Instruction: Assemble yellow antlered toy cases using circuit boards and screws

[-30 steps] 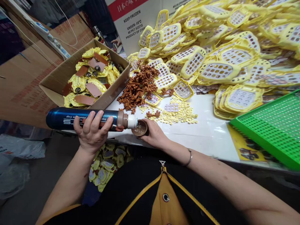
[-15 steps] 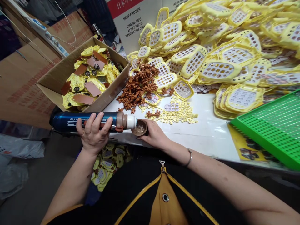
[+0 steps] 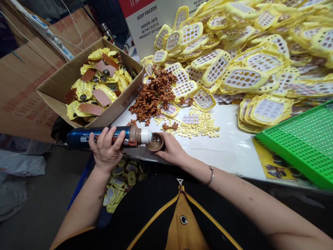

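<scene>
My left hand (image 3: 107,149) is wrapped round a blue thermos flask (image 3: 78,137), which lies nearly level in the air at the table's front edge. Its white spout (image 3: 145,136) points right and meets the rim of a small brown cup (image 3: 156,143). The cup is tilted toward the flask, and some clear liquid shows inside it. My right hand (image 3: 173,149) grips the cup from its right side, thumb below and fingers behind. Just beyond the cup lie small yellow button pieces (image 3: 199,126) and a heap of brown rubbery parts (image 3: 153,95).
A cardboard box (image 3: 122,100) of yellow shells with wired parts stands at the left. Yellow casings (image 3: 241,78) are piled across the back and right. A green perforated tray (image 3: 304,139) sits at the right edge. More yellow casings (image 3: 119,184) lie below the table.
The flask and my left hand have shifted slightly right, and the flask's base is a little lower. More of the liquid shows in the cup. My right hand stays in place.
</scene>
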Demonstrator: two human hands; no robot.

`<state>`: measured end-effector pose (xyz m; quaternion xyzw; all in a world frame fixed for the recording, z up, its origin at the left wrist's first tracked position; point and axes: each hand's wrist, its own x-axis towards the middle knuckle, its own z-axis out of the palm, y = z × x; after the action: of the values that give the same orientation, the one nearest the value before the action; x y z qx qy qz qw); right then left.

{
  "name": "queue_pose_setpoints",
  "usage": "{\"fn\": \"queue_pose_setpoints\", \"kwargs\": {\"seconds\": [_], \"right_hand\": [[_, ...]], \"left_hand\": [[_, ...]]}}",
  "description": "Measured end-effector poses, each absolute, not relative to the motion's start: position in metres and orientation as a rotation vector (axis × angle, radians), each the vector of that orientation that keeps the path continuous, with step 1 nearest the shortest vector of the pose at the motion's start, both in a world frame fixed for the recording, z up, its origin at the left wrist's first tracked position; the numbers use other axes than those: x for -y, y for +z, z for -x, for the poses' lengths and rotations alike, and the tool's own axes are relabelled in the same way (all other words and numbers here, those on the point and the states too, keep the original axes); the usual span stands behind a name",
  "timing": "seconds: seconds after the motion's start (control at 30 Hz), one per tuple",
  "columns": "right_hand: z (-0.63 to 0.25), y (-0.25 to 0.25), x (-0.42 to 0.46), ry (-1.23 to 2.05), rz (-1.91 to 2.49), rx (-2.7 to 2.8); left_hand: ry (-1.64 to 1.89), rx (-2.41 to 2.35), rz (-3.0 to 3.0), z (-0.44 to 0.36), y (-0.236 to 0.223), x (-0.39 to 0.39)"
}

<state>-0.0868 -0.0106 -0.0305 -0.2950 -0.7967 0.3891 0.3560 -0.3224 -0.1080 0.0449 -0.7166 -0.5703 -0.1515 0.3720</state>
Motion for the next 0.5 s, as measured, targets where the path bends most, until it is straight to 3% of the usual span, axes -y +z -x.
{"fn": "queue_pose_setpoints", "kwargs": {"seconds": [0.5], "right_hand": [[0.083, -0.033, 0.014, 0.984, 0.743, 1.967]], "left_hand": [[-0.592, 1.729, 1.871, 0.317, 0.034, 0.116]]}}
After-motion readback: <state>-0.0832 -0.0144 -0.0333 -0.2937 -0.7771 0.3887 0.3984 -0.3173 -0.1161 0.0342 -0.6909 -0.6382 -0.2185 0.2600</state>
